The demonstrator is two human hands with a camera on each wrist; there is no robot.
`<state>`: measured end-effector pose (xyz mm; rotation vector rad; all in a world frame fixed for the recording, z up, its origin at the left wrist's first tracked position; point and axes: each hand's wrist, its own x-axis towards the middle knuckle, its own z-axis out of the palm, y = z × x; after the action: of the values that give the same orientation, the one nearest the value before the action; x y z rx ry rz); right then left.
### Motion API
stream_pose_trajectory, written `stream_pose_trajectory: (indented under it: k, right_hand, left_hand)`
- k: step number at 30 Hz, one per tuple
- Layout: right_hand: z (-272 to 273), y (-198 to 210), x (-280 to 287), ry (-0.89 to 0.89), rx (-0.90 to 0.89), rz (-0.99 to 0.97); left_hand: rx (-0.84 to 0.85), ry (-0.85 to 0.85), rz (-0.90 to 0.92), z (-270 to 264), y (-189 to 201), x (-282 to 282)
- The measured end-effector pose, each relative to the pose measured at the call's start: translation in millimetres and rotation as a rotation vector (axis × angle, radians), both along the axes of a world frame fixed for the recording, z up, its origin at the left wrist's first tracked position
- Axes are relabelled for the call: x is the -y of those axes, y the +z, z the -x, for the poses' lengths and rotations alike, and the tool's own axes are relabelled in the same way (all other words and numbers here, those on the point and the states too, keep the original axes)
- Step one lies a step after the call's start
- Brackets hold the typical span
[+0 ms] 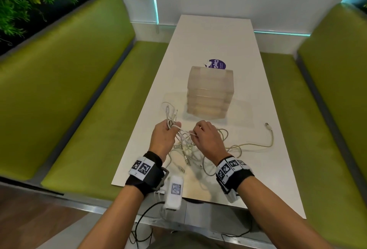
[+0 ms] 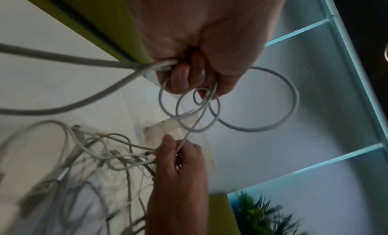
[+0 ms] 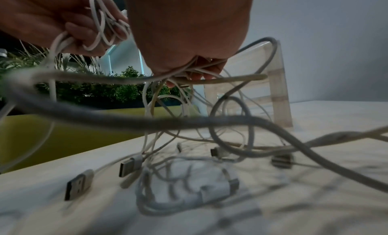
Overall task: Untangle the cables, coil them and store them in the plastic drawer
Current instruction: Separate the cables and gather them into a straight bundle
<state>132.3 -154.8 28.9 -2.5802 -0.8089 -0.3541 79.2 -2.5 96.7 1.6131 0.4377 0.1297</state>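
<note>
Left hand (image 1: 163, 135) grips gathered loops, keeping the coil together | right hand (image 1: 206, 137) pinches a strand, teasing it from the cables (image 1: 190, 149) | plastic drawer (image 1: 210, 91) waits shut.

The only lettering I can read is on a purple round sticker (image 1: 216, 64) lying on the white table (image 1: 258, 169) just behind the plastic drawer (image 1: 210, 91): white letters spell "ClayG", and the drawer unit's top edge cuts off whatever follows. A smaller line sits beside it, too tiny for me to read. My wrist bands (image 1: 144, 168) carry black-and-white square code markers, no words.
</note>
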Motion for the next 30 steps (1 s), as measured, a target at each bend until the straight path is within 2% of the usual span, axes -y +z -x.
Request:
stream_pose_trajectory:
  k: [3,5,7,10,12,14,16,19,21,24,26,28,30]
  right_hand:
    - [2,6,-6,0.078,-0.058,0.029]
    - [4,5,-4,0.137,-0.153,-0.018]
    - [5,5,-1,0.136,-0.235,-0.101]
    - [4,5,-3,0.066,-0.257,-0.158]
    - [4,7,-5,0.035,-0.356,-0.268]
    - [3,9,-3,0.067,-0.480,-0.472]
    - [2,8,3,0.109,-0.525,-0.554]
    - [-3,5,8,0.093,-0.534,-0.465]
    - [-6,3,10,0.059,-0.516,-0.311]
    - [-12,0,13,-0.017,-0.384,-0.004]
    - [-13,-2,18,-0.092,-0.328,0.099]
    - [-13,-3,26,-0.098,-0.383,0.127]
    - [-7,3,29,0.007,-0.516,0.125]
  left_hand:
    - [0.047,0.120,0.057,0,-6,-8]
    - [0.061,0.176,0.082,-1,-8,-18]
    - [0.059,0.175,0.079,-1,-10,-27]
    - [0.073,0.155,0.053,2,-12,-27]
    - [0.090,0.181,0.095,2,-12,-26]
    - [0.102,0.238,0.168,1,-12,-29]
    - [0.108,0.252,0.195,1,-12,-36]
    - [0.115,0.204,0.160,4,-15,-40]
    - [0.132,0.179,0.155,7,-14,-38]
    - [0.179,0.204,0.197,9,-7,-39]
    - [0.221,0.238,0.245,10,0,-44]
    - [0.243,0.240,0.260,13,5,-48]
    - [0.227,0.192,0.227,16,5,-48]
